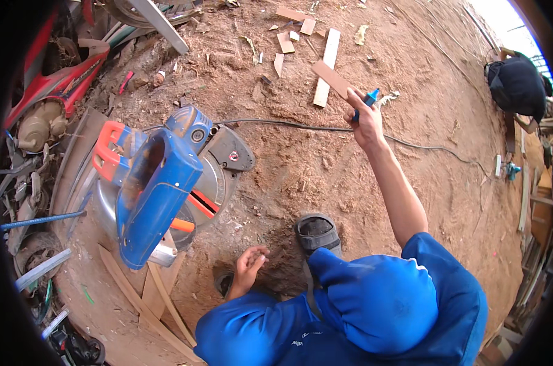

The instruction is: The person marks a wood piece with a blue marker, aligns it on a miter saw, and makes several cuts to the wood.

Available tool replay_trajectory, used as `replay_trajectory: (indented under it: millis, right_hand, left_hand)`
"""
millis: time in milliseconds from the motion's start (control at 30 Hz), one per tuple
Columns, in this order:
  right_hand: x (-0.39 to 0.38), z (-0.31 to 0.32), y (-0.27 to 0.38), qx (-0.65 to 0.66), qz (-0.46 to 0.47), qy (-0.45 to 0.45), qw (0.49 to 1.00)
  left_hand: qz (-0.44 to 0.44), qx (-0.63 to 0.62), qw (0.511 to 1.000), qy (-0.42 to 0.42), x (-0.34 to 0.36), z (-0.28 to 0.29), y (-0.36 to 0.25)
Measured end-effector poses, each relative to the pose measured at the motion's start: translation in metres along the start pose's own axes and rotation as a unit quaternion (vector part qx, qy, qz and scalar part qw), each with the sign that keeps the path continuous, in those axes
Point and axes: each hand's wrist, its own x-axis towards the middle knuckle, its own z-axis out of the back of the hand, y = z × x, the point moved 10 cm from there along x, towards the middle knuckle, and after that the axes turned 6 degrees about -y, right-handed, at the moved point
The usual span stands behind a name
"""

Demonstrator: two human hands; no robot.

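Closest, at six o'clock, bunched blue clothing (374, 305) fills the lower edge, cut off there and covering most of the left forearm. Just past it, toward half past six, the left hand (248, 271) has its fingers loosely curled; nothing shows in them, though the inner palm is hidden. A dark sandal (317, 229) pokes out near five o'clock, its heel lost under the cloth. At nine o'clock stands a blue mitre saw (160, 201), its body hiding part of its own round base.

Farther out, at two o'clock, the right hand (367, 122) has its fingers closed around a blue marker-like object (371, 96), whose lower part they cover. A brown strip (330, 76) runs up-left from the fingertips; whether they pinch it is hard to tell. It overlaps a pale strip (329, 52) at one o'clock. A black cable (276, 123) passes behind the right wrist.

Beyond, the dark rim crops red vehicle parts (75, 76) at ten o'clock. Toward two o'clock, another person (520, 85) bends over, hands unclear.
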Motion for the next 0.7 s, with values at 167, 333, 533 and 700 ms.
replay_trajectory:
  millis: [167,333,533,700]
  right_hand:
    - [-0.018,-0.012,-0.058,-0.152,-0.056,0.021,0.987]
    - [-0.057,-0.006,-0.105,-0.168,-0.095,0.076,0.978]
    - [-0.034,-0.039,-0.026,-0.462,0.053,0.041,0.884]
    - [0.024,-0.056,0.021,-0.534,0.335,-0.027,0.776]
  left_hand:
    - [-0.017,-0.072,0.991,-0.110,-0.017,0.041,0.027]
    - [-0.058,-0.142,0.966,-0.207,-0.039,0.072,0.041]
    - [-0.053,-0.169,0.964,-0.199,-0.074,0.113,0.074]
    - [-0.003,-0.164,0.961,-0.224,-0.084,0.115,0.084]
